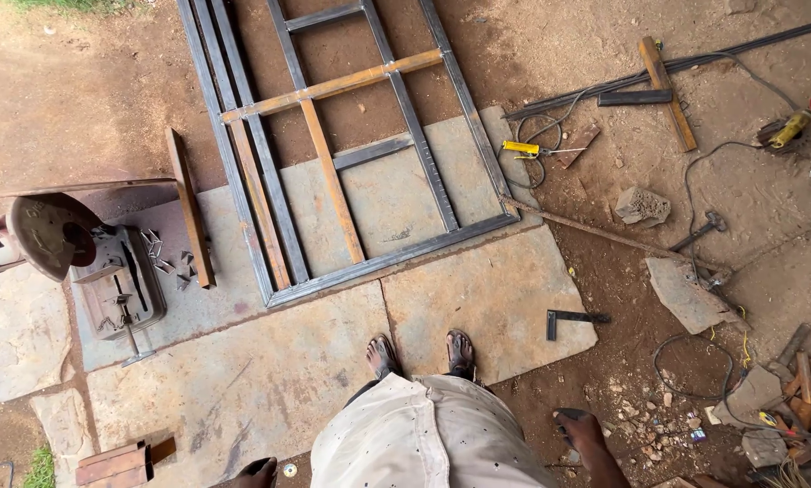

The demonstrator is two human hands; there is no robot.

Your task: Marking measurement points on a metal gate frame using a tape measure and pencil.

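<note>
A person stands on stone slabs, right hand [581, 432] hanging loose and empty; the left hand [259, 470] is barely visible, its state unclear. Ahead lies a steel frame [369, 172], bars joined, one rusty crosspiece laid across. Chop saw [80, 262] sits left.
</note>
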